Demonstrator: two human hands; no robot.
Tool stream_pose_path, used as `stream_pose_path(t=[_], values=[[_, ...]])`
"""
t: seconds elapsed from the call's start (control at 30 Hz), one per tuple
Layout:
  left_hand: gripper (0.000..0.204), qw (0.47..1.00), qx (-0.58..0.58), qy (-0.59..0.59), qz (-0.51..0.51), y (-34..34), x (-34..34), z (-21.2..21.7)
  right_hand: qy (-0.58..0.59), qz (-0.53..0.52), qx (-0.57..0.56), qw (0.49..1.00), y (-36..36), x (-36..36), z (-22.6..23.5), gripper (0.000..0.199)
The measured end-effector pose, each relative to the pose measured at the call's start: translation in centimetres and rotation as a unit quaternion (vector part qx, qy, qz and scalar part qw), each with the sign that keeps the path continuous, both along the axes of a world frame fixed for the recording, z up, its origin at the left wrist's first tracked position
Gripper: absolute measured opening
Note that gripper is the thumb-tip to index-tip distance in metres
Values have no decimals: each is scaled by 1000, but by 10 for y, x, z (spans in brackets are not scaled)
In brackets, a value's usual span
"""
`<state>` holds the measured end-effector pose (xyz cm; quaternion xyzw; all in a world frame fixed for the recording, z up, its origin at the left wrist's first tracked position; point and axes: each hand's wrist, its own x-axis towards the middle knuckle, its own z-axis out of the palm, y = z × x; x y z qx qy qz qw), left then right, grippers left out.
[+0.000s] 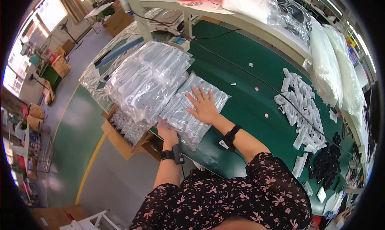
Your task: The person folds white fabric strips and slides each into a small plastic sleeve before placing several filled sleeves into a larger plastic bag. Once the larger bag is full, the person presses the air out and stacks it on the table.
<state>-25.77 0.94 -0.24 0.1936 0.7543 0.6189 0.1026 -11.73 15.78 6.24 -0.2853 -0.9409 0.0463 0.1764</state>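
Note:
My right hand point(204, 109) lies flat with fingers spread on a clear plastic bag point(188, 128) packed with pale grey-white pieces. At this bag's near left edge is my left hand point(165, 129); its fingers are hidden against the plastic, so its grip does not show. Just beyond, a larger stack of similar filled clear bags point(146, 77) rises at the table's left end, touching the bag under my right hand. Both wrists wear black straps with small devices.
The green table point(232, 122) carries a pile of loose pale pieces point(298, 109) and black pieces point(327, 164) at right. A dark cable point(256, 77) crosses it. Below the left edge stands an open carton point(128, 130) of clear items. A shelf point(248, 17) overhangs the back.

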Motion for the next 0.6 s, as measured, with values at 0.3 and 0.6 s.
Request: stream_pose_path(t=[0.3, 0.6], values=[[37, 853, 256, -382, 246, -64, -43, -28, 205, -17, -158, 966, 56, -2, 22, 55], [74, 953, 265, -122, 86, -7, -116, 99, 426, -36, -435, 792, 134, -69, 76, 67]])
